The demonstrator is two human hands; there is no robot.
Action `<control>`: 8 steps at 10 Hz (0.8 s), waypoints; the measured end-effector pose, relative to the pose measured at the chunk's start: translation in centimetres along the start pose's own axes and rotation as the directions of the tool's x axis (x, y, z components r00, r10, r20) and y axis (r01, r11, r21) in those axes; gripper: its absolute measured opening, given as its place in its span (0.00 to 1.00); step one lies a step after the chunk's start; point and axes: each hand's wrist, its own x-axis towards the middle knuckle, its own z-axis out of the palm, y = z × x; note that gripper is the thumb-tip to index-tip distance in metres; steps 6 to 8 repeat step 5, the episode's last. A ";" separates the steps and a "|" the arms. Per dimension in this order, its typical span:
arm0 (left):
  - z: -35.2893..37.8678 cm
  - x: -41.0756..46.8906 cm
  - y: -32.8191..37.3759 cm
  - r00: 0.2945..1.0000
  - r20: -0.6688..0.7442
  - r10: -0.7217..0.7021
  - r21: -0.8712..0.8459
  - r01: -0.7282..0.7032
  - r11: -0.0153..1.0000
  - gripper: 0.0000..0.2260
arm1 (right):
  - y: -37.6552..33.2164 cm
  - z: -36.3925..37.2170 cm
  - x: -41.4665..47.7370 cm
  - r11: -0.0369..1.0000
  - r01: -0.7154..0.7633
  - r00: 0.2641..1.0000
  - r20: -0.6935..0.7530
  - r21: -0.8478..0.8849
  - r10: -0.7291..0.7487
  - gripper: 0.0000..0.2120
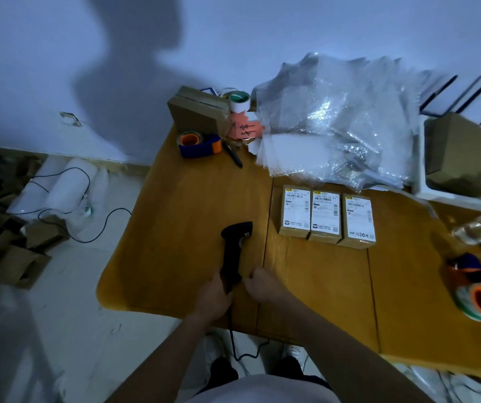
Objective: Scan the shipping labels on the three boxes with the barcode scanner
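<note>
- Both hands, left hand (214,295) and right hand (262,286), grip the barcode scanner (234,251) handle on the tabletop (181,216).
- Three labelled boxes (325,218) sit side by side, nearby right.
- Bubble wrap (335,120) heaped behind them.
- White bin (425,193) holds a brown box (463,154).

Label print on the three boxes (325,218) too small to read, scanner (234,251) handle base hidden by fingers (218,282)

Bare tabletop (181,228) left of barcode scanner (234,251): open passage. Clear strip between scanner and three labelled boxes (325,218), set side by side. Bubble wrap pile (335,120) crowds space just behind boxes. Tape dispenser (200,145) and pen (232,155) at far-left edge; second dispenser (479,295) blocks right side.
</note>
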 end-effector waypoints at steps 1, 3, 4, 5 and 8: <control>-0.4 -0.2 0.3 1.000 0.021 -0.010 0.002 0.010 1.000 0.30 | -0.3 -0.6 -1.3 0.993 0.069 0.997 -0.025 -0.099 -0.072 0.13; -0.8 -0.3 -0.1 0.999 0.037 0.002 -0.058 0.000 0.998 0.35 | -1.8 -2.7 -5.6 0.926 0.208 0.962 -0.104 -0.316 -0.251 0.13; -0.9 -0.2 -1.5 0.999 0.026 0.047 -0.096 -0.045 0.994 0.39 | -2.3 -4.0 -8.6 0.849 0.309 0.926 -0.070 -0.428 -0.372 0.14; -0.8 0.1 -2.9 1.000 0.025 -0.010 -0.110 0.013 0.994 0.34 | -2.8 -5.2 -11.7 0.872 0.367 0.905 -0.092 -0.323 -0.414 0.12; -0.8 0.1 -2.9 1.000 0.025 -0.010 -0.110 0.013 0.994 0.34 | -2.8 -5.2 -11.7 0.872 0.367 0.905 -0.092 -0.323 -0.414 0.12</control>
